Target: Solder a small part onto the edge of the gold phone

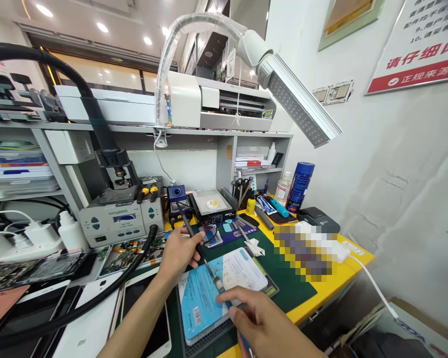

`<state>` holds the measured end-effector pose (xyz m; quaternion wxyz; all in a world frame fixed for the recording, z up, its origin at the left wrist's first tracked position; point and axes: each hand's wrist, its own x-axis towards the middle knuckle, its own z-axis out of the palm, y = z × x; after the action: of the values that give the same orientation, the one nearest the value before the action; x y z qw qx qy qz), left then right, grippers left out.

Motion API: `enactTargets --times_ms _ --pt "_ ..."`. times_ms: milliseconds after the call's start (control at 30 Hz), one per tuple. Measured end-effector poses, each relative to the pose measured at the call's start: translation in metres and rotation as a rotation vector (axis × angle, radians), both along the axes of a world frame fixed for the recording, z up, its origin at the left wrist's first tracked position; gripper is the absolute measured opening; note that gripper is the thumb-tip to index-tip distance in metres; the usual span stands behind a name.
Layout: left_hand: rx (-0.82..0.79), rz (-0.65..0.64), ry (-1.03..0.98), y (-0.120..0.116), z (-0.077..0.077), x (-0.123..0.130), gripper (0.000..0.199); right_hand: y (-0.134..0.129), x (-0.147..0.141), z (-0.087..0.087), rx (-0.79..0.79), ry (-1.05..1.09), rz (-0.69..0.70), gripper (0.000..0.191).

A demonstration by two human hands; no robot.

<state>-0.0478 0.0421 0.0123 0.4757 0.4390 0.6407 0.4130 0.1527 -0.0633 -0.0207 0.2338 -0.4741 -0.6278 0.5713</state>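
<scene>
Roughly at lower centre, the green mat shows between the yellow bench edge and a blue-and-white packet. Above the packet, the left hand curls around a black-handled tool; the right hand, lower, pinches a blue-handled tool. Their metal ends align between both hands' fingers; contact is unclear.

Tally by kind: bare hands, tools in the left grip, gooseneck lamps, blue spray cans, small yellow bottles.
Bare hands: 2 (left hand, right hand)
Dark-handled tool, left grip: 1
Gooseneck lamp: 1
Blue spray can: 1
Small yellow bottle: 1
Total: 6
</scene>
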Motion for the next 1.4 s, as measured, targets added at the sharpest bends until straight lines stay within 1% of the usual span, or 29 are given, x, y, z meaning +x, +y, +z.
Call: enactTargets --times_ms 133,267,333,433,500,600,667,733,800,867,967,1067,1233,1333,1400 --pt "-0.021 -0.05 -0.058 0.005 0.005 -0.004 0.035 0.0 0.003 -0.009 -0.064 0.148 -0.04 0.053" --pt "-0.043 -0.114 -0.116 0.009 0.009 -0.007 0.034 0.001 0.005 -0.015 -0.08 0.255 -0.085 0.054" --pt "-0.038 -0.142 -0.135 0.008 0.009 -0.008 0.033 0.001 0.006 -0.013 -0.065 0.277 -0.088 0.052" --pt "-0.004 -0.174 -0.147 0.007 0.008 -0.008 0.03 0.0 0.006 -0.005 -0.061 0.334 -0.116 0.048" --pt "0.024 -0.191 -0.145 0.006 0.005 -0.008 0.028 -0.001 0.007 0.001 -0.104 0.394 -0.146 0.05" --pt "0.066 -0.218 -0.142 0.006 -0.001 -0.007 0.028 -0.001 0.006 0.009 -0.211 0.453 -0.192 0.055" --pt "0.094 -0.233 -0.142 0.005 -0.005 -0.004 0.028 0.0 0.005 0.014 -0.318 0.447 -0.221 0.05" --pt "0.116 -0.237 -0.14 0.004 -0.007 -0.002 0.028 0.002 0.003 0.017 -0.406 0.441 -0.241 0.037" --pt "0.129 -0.228 -0.133 0.003 -0.007 0.001 0.027 0.004 0.0 0.018 -0.414 0.468 -0.244 0.027" --pt "0.136 -0.214 -0.12 0.002 -0.006 0.003 0.025 0.006 -0.001 0.018 -0.36 0.479 -0.237 0.024" --pt "0.141 -0.195 -0.095 0.001 -0.005 0.005 0.024 0.009 -0.002 0.016 -0.288 0.388 -0.218 0.031" --pt "0.145 -0.181 -0.071 0.002 -0.005 0.006 0.023 0.013 0.0 0.016 -0.25 0.265 -0.179 0.035" --pt "0.139 -0.155 -0.037 0.003 -0.006 0.008 0.023 0.02 0.004 0.023 -0.224 -0.007 -0.057 0.025" --pt "0.124 -0.124 -0.021 0.002 -0.006 0.008 0.023 0.021 0.003 0.025 -0.196 -0.127 -0.045 0.021" --pt "0.107 -0.1 -0.014 0.002 -0.006 0.009 0.024 0.021 0.0 0.027 -0.173 -0.167 -0.049 0.02"
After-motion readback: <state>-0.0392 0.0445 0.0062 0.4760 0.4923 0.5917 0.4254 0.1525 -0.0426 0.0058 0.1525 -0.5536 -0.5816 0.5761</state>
